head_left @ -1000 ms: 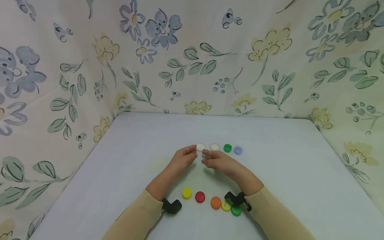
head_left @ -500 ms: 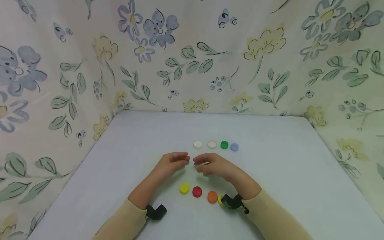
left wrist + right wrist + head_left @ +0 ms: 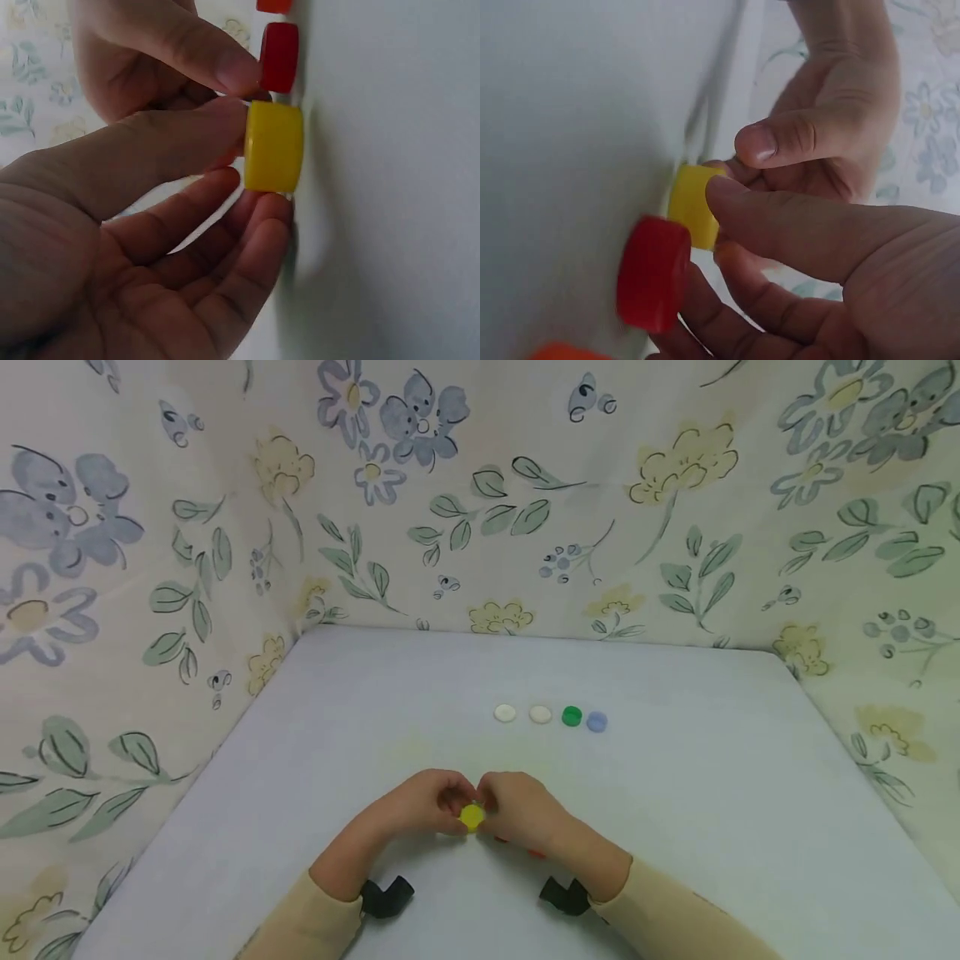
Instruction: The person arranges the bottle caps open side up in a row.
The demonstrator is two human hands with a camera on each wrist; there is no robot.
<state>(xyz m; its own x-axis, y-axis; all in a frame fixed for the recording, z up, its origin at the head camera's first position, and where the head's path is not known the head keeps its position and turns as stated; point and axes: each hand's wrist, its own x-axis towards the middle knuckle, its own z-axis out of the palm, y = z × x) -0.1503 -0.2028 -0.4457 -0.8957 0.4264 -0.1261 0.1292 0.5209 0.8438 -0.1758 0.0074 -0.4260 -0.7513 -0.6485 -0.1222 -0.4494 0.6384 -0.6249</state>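
A yellow bottle cap is between my two hands, low over the white table. With thumb and fingertips, my left hand holds its left side; the left wrist view shows the yellow cap against those fingertips. From the other side my right hand grips it, the right thumb lying on the yellow cap in the right wrist view. Close beside is a red cap, near the right fingers. My right hand mostly covers the red and orange caps in the head view.
Farther back on the white table lie two white caps, a green cap and a light blue cap in a row. A floral cloth hangs behind the table and along its sides.
Both hands have come back from the far row toward the near caps. Their fingers, loosely spread before, have closed in around the yellow cap.
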